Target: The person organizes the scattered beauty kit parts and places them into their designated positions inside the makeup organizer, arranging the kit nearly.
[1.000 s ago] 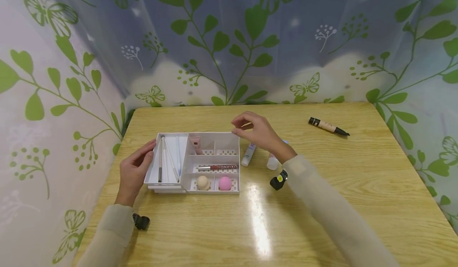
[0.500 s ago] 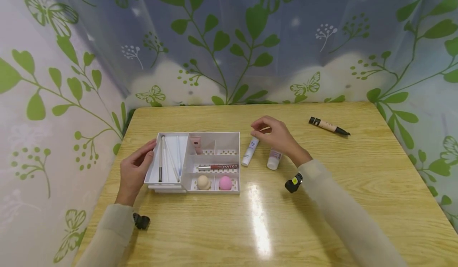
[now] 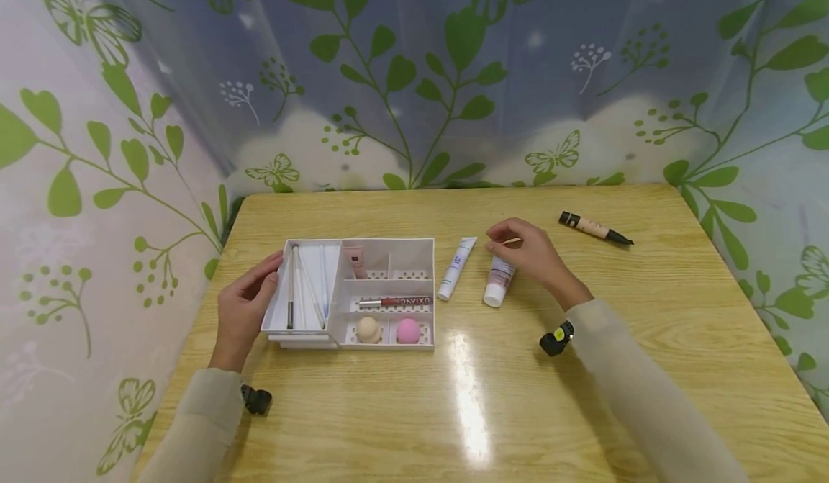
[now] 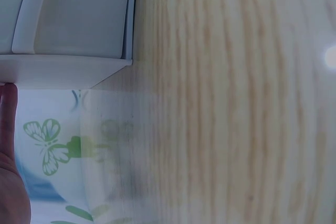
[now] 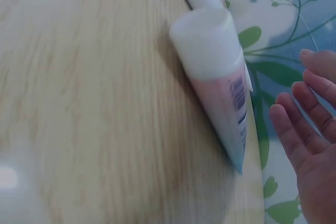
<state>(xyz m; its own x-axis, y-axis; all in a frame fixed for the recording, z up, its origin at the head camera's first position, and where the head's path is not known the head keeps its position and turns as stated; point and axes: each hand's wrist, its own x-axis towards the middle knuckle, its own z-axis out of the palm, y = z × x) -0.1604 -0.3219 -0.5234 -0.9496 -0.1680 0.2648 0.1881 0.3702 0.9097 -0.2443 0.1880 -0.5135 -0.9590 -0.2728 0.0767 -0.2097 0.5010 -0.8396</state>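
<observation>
The pink tube [image 3: 497, 289] lay on the tabletop [image 3: 388, 411] near the right hand [image 3: 529, 254], whose relaxed fingers grasped nothing. It, the white tube [image 3: 457, 267] and marker [image 3: 592, 228] seemed left; brushes [image 3: 290, 299], lip gloss [image 3: 391, 301] and sponges [image 3: 408, 332] already sat in the organizer [image 3: 414, 256], touched by the left hand [image 3: 238, 317], seemingly ungripping.

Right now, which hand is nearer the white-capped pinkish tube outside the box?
Right: the right hand is near the far end of the pinkish tube; the left hand is farther off, left of the white box.
</observation>
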